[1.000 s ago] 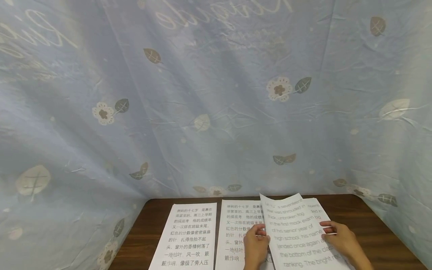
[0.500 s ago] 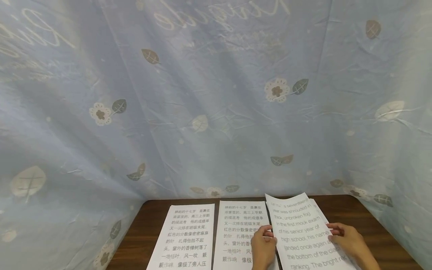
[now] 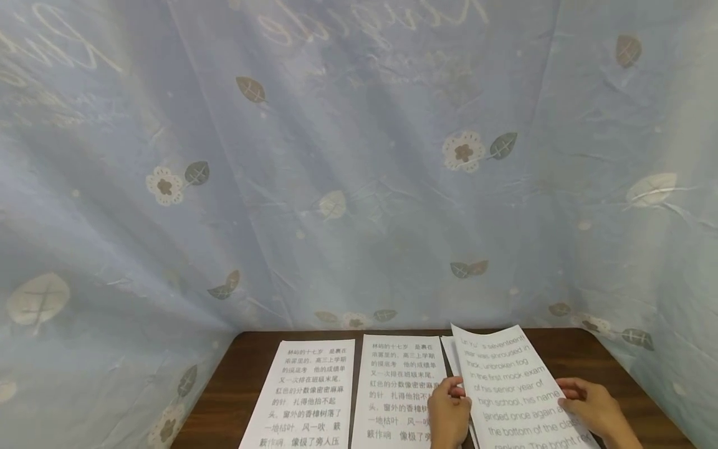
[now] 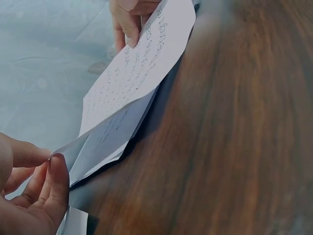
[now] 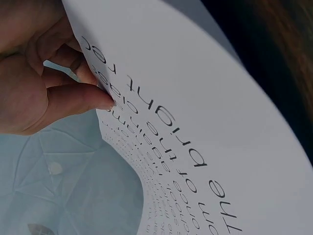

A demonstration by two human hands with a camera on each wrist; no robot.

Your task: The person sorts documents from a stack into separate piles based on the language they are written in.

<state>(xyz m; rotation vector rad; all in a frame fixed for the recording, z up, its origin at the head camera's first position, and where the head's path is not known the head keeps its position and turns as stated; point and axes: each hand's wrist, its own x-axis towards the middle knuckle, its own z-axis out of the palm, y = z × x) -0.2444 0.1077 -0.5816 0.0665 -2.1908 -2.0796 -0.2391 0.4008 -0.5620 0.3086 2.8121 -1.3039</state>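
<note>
A sheet of paper (image 3: 507,386) printed with large English text is held up and bowed at the right of the table. My left hand (image 3: 450,411) pinches its left edge between thumb and fingers. On the opposite edge, my right hand (image 3: 596,408) has the sheet between thumb and fingers, the thumb over the print in the right wrist view. Beneath it lies a stack of printed sheets (image 4: 110,139), apart from the raised sheet along the side seen in the left wrist view. From the head, only a strip of that stack shows at the left; the raised sheet hides most of it.
Two pages of Chinese print lie side by side, a left page (image 3: 305,393) and a middle page (image 3: 398,386) beside my left hand. The dark wooden table (image 3: 224,393) ends at a patterned cloth curtain (image 3: 359,249) behind and around it.
Both hands have shifted rightward with the raised sheet. It has uncovered more of the middle Chinese page, and the lower stack now shows at its left instead of its right.
</note>
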